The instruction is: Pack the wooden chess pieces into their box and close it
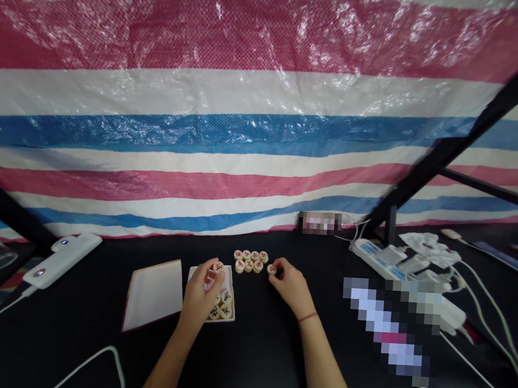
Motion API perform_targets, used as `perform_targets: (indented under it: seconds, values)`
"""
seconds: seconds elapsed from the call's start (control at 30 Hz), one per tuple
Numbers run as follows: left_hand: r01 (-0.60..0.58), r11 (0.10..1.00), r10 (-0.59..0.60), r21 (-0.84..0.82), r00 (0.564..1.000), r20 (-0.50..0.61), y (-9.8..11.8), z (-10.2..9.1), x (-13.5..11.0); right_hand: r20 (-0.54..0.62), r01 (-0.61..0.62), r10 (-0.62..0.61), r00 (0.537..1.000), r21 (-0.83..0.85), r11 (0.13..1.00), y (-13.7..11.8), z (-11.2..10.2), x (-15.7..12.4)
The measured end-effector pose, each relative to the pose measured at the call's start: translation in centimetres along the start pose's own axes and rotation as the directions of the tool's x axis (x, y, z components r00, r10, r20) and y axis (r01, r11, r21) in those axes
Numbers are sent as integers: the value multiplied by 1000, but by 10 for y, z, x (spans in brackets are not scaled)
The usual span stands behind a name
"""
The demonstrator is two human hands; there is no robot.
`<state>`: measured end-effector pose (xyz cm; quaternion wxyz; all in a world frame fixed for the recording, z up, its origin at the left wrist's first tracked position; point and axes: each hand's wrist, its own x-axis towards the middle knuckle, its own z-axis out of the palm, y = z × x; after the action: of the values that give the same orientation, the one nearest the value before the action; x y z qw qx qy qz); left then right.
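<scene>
At far left, a smooth white slab-shaped device point(62, 262) with rounded edges trails a white cable point(10, 309). Next is a thin rectangular lid point(154, 294), pale inside with dark edges, apart from a white, straight-walled box point(233, 309). Over the box, the left hand point(201, 284) pinches a round, cream-coloured piece point(218, 267) with a red character between thumb and fingers. Similar thick discs with dark characters point(226, 312) lie in the box. To its right, red-marked discs point(249, 266) form two close rows, four behind and three in front. Just beyond the front row's right end, the right hand point(289, 286) holds another red-marked disc point(272, 270) in a narrow fingertip grip; a thin reddish cord point(308, 317) circles the wrist. Farther right is a long white power strip point(375, 257) with blue sockets, plugs and cables.

The left hand covers part of the box and its contents; both forearms are cut off by the lower edge. Pixelation obscures an object at the rear point(320, 223) and a long one at right point(384, 330).

The matte black tabletop point(257, 363) meets a creased, glossy woven sheet point(197, 193) striped red, white and blue, flanked by black frame bars point(446, 153).
</scene>
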<state>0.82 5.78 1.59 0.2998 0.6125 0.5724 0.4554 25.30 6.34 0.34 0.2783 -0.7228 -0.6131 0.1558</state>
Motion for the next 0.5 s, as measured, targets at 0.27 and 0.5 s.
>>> perform_targets:
  seconds: [0.27, 0.5]
  values:
    - [-174, 973, 171, 151, 985, 33, -1, 4, -3, -74, 147, -141, 987, 70, 987, -19, -1, -4]
    - [-357, 889, 312, 288, 931, 189, 2, 12, -11, 174, 230, -377, 910, 545, 806, -68, 9, -26]
